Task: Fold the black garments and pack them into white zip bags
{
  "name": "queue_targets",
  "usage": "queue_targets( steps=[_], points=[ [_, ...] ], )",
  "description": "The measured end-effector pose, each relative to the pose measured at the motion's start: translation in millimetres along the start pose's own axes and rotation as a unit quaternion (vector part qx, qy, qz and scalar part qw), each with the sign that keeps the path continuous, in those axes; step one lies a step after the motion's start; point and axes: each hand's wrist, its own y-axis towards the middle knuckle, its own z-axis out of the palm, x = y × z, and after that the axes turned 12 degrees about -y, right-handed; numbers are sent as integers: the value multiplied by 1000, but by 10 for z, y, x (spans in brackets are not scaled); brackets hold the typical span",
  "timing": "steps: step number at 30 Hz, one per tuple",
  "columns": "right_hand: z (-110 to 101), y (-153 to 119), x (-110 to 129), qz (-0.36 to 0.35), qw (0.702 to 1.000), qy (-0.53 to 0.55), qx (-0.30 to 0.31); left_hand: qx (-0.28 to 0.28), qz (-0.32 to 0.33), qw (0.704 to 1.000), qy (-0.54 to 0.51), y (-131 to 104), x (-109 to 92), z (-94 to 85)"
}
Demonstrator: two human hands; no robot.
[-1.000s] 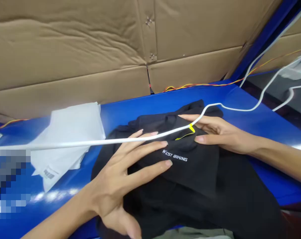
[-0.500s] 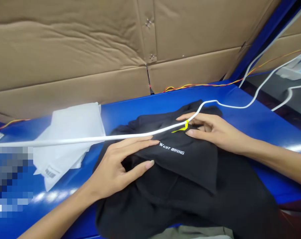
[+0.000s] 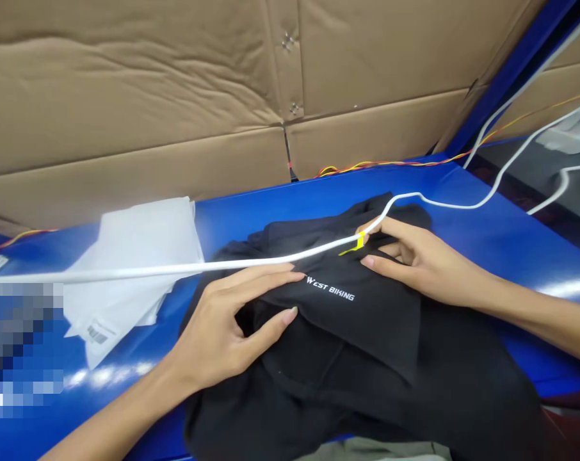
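Note:
A black garment [image 3: 362, 333] lies rumpled on the blue table, with "WEST BIKING" printed in white on its upper layer. My left hand [image 3: 237, 320] rests on the cloth left of the lettering, thumb and fingers apart. Above and right of the print, my right hand [image 3: 410, 256] touches the fabric, its fingers spread and bent. A white cable [image 3: 251, 261] crosses in front of the garment and passes over my right fingertips. Yellow tape [image 3: 360, 241] is wrapped on the cable, its loose end hanging near my right hand.
White plastic bags [image 3: 141, 250], one with a barcode label, lie on the blue table [image 3: 232, 214] to the left. Cardboard [image 3: 127, 83] lines the back. Twisted red and yellow wires [image 3: 367, 166] run along the rear edge. Grey-green cloth [image 3: 381, 448] shows at the bottom.
My right hand has shifted slightly right, and its index fingertip has drawn back toward the yellow tape. My left hand stays in nearly the same place on the garment.

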Motion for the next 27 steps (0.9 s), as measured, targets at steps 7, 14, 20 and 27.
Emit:
queue_targets(
  steps=[7, 14, 20, 27],
  points=[
    [-4, -6, -39, -19, 999, -32, -5, 19, 56, 997, 51, -71, 31, 7],
    [-9, -18, 7, -6, 1000, -16, -23, 146, 278, 946, 77, -20, 88, -38],
    [-29, -62, 67, 7, 998, -64, -25, 167, 284, 940, 89, 22, 108, -8],
    [64, -91, 115, 16, 991, -15, -129, 220, 273, 928, 125, 34, 84, -29]
  ],
)
